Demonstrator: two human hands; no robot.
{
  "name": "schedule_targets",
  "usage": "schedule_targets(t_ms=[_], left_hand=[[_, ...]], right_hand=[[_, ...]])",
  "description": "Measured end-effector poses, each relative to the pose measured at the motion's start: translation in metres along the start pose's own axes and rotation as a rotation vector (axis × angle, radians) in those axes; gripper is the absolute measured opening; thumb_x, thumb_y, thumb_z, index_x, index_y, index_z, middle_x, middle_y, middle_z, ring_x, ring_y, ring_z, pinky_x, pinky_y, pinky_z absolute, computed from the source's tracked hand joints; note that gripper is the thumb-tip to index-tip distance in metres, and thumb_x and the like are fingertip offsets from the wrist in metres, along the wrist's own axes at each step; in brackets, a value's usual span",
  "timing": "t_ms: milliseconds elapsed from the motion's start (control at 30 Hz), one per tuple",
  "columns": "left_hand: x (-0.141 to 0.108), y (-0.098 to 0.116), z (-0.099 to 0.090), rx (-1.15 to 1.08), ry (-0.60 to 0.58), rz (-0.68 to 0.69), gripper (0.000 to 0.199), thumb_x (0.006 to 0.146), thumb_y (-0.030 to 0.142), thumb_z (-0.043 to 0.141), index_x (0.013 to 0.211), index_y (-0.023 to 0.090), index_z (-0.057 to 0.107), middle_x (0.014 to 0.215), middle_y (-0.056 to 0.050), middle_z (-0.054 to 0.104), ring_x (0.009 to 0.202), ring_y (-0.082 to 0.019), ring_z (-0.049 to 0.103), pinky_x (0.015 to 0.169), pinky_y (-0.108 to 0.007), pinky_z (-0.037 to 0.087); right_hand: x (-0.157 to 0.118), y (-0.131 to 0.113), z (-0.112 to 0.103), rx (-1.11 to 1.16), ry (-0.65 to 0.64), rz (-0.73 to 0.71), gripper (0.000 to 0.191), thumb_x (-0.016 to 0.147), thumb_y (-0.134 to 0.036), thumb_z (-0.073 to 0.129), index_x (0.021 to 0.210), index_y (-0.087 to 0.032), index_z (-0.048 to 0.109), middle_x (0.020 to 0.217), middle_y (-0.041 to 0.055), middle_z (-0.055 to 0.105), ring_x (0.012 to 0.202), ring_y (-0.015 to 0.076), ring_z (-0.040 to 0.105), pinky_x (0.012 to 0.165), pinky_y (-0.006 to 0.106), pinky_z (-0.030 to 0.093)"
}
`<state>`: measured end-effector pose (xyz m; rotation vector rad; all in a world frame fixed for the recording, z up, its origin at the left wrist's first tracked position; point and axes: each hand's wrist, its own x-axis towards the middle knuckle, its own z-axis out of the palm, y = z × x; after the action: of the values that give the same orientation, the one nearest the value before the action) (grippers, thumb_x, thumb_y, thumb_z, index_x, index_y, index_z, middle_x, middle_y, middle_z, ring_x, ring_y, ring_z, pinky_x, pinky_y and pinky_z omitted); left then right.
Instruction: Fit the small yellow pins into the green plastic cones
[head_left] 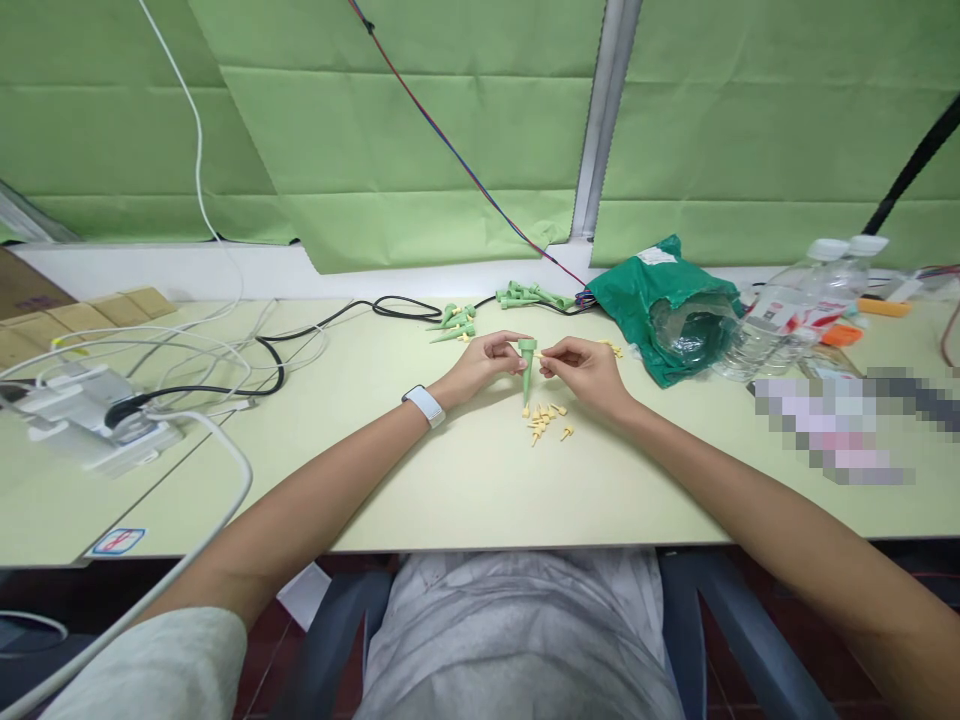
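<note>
My left hand [484, 365] is closed on a green plastic watering spike [527, 372], with its wide end up and its pointed end down. My right hand [589, 373] pinches a small yellow valve piece [538, 356] against the side of the spike, just under its wide top. Whether that piece is seated in the spike cannot be made out. Below both hands lie several loose yellow valve pieces [540, 420] on the pale table [480, 500]. Beyond my left hand are several green spikes with yellow pieces on them [456, 320].
More green spikes [534, 295] lie by the wall. A torn green bag [660, 310] and clear plastic bottles [795, 300] stand at right. Leftward are a white power strip [97, 415], tangled cables and cardboard boxes [90, 318]. A few yellow pieces sit behind my right hand.
</note>
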<state>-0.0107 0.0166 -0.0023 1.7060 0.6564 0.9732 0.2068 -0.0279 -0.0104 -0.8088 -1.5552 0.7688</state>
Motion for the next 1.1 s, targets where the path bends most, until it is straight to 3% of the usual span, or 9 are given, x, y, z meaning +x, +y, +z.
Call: schedule_targets(t_ms=[100, 267, 533, 667, 900, 1100], left_hand=[[0.000, 0.003, 0.001, -0.029, -0.021, -0.011, 0.048, 0.079, 0.031, 0.084, 0.124, 0.018, 0.072, 0.075, -0.001, 0.067, 0.078, -0.017, 0.064, 0.082, -0.033, 0.051], [0.000, 0.012, 0.006, -0.073, 0.000, -0.008, 0.048, 0.076, 0.031, 0.085, 0.121, 0.020, 0.071, 0.078, -0.001, 0.067, 0.081, -0.017, 0.065, 0.082, -0.033, 0.050], [-0.001, 0.016, 0.011, -0.203, 0.106, -0.097, 0.045, 0.074, 0.036, 0.088, 0.113, 0.016, 0.077, 0.092, -0.006, 0.072, 0.082, -0.017, 0.066, 0.084, -0.035, 0.052], [-0.003, 0.016, 0.010, -0.199, 0.081, -0.113, 0.041, 0.072, 0.037, 0.090, 0.105, 0.014, 0.078, 0.094, -0.008, 0.075, 0.077, -0.015, 0.065, 0.079, -0.033, 0.051], [-0.003, 0.020, 0.012, -0.112, 0.094, -0.058, 0.046, 0.069, 0.035, 0.091, 0.108, 0.015, 0.077, 0.083, -0.006, 0.074, 0.083, -0.019, 0.068, 0.082, -0.035, 0.051], [-0.004, 0.025, 0.013, -0.230, 0.053, -0.104, 0.033, 0.067, 0.033, 0.092, 0.086, 0.015, 0.071, 0.080, -0.002, 0.070, 0.072, -0.013, 0.064, 0.075, -0.032, 0.048]], right_hand=[[0.000, -0.002, -0.002, -0.027, -0.015, -0.021, 0.027, 0.080, -0.045, 0.082, 0.084, -0.019, 0.077, 0.077, 0.0054, 0.075, 0.073, 0.0220, 0.075, 0.074, 0.037, 0.062], [0.006, -0.008, 0.000, 0.085, -0.019, 0.097, 0.036, 0.073, -0.050, 0.088, 0.080, -0.019, 0.071, 0.069, 0.0040, 0.073, 0.065, 0.0214, 0.074, 0.068, 0.036, 0.063], [0.005, -0.010, 0.002, 0.018, 0.010, -0.021, 0.029, 0.081, -0.046, 0.081, 0.084, -0.020, 0.070, 0.074, 0.0028, 0.071, 0.068, 0.0198, 0.072, 0.068, 0.034, 0.061], [0.001, -0.010, -0.001, -0.121, -0.005, -0.095, 0.023, 0.085, -0.044, 0.078, 0.086, -0.021, 0.074, 0.084, 0.0061, 0.075, 0.078, 0.0224, 0.074, 0.077, 0.039, 0.062], [0.004, -0.012, -0.001, 0.170, -0.065, 0.180, 0.043, 0.066, -0.054, 0.091, 0.079, -0.018, 0.071, 0.070, 0.0056, 0.074, 0.066, 0.0230, 0.074, 0.070, 0.040, 0.065], [-0.003, -0.017, 0.000, -0.118, -0.011, -0.080, 0.025, 0.083, -0.045, 0.080, 0.082, -0.021, 0.073, 0.081, 0.0058, 0.075, 0.077, 0.0232, 0.075, 0.079, 0.041, 0.062]])
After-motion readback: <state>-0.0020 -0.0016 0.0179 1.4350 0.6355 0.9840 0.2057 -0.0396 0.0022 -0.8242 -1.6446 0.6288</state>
